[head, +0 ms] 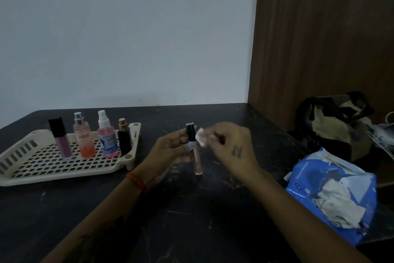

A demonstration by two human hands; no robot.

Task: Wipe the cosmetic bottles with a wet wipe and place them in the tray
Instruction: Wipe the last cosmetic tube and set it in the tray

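1. Left hand [170, 145] grips the lip gloss tube [193, 147] around its upper part, fingers curled behind it, tube upright, held above the dark table [191, 209], right of the tray [21, 175].
2. Right hand [230, 145] pinches a small wadded wet wipe [201, 137] against the tube just below its black cap; fingertips are blurred.
3. Risk: tube is thin and a wet surface likely gets slick, so it could slip through the left hand's grip and drop on the table.
4. Risk: wipe wad is tiny, so it may miss the lower clear part of the tube, leaving it uncleaned.
5. Risk: when placing, the tray's right end is crowded; a careless set-down could knock the black bottle [124, 139] or the spray bottle [107, 137] over, and a narrow base may sit badly on the lattice floor.
6. Tray holds four items standing in a row: dark-capped purple gloss [60, 139], pink-orange mist bottle [84, 137], the spray bottle, the black bottle. Front part of the tray is free.
7. Blue wipes pack [332, 194] at right, open, with a crumpled wipe [339, 205] sticking out on top.
8. Bag [336, 126] sits behind the pack; contents not visible.
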